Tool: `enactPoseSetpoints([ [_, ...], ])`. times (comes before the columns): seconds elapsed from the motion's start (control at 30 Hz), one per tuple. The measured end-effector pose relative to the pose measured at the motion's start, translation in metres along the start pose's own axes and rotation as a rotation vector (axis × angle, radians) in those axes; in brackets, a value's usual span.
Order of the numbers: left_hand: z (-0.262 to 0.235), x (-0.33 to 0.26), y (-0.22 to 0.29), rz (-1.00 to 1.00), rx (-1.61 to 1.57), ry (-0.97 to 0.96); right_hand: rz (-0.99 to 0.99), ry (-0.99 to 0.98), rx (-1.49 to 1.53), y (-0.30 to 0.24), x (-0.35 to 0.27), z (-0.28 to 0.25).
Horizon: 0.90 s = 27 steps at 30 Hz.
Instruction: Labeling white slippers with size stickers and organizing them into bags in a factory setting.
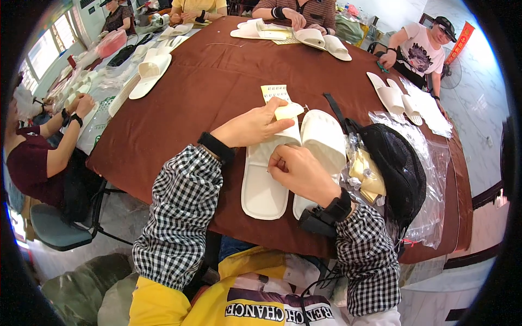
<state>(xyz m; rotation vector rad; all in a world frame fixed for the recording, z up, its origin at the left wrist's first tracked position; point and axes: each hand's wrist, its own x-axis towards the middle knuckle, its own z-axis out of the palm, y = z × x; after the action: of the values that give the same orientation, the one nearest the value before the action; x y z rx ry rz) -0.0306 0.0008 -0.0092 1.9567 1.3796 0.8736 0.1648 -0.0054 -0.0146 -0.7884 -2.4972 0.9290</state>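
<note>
A pair of white open-toe slippers lies side by side in front of me, made up of a left slipper point(265, 190) and a right slipper point(324, 138). My left hand point(251, 126) is over the toe end of the left slipper, its thumb and fingers closed on a pale yellow label sheet point(274, 92) with a curled end. Above the same slipper's insole, just behind the strap, my right hand point(307, 173) is closed in a pinch. Whatever sits between its fingertips is too small to make out.
To the right lie a black mesh bag point(394, 171), crumpled yellow paper scraps point(367, 176) and clear plastic bags point(435, 212). More slippers point(149, 73) rest on the brown tablecloth point(179, 108). Several people sit around the table, one at right by another slipper pair point(389, 98).
</note>
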Motion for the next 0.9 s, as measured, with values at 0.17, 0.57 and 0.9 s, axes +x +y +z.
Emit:
enactPoseSetpoints([
  [0.17, -0.001, 0.0, -0.002, 0.142, 0.076, -0.005, -0.022, 0.009, -0.013, 0.003, 0.0, 0.002],
  [0.57, 0.004, 0.005, -0.012, 0.03, -0.017, 0.034, -0.109, 0.048, -0.029, 0.015, 0.002, 0.006],
  [0.9, 0.004, 0.003, -0.007, 0.04, -0.003, 0.061, -0.007, 0.016, 0.136, 0.006, -0.001, -0.001],
])
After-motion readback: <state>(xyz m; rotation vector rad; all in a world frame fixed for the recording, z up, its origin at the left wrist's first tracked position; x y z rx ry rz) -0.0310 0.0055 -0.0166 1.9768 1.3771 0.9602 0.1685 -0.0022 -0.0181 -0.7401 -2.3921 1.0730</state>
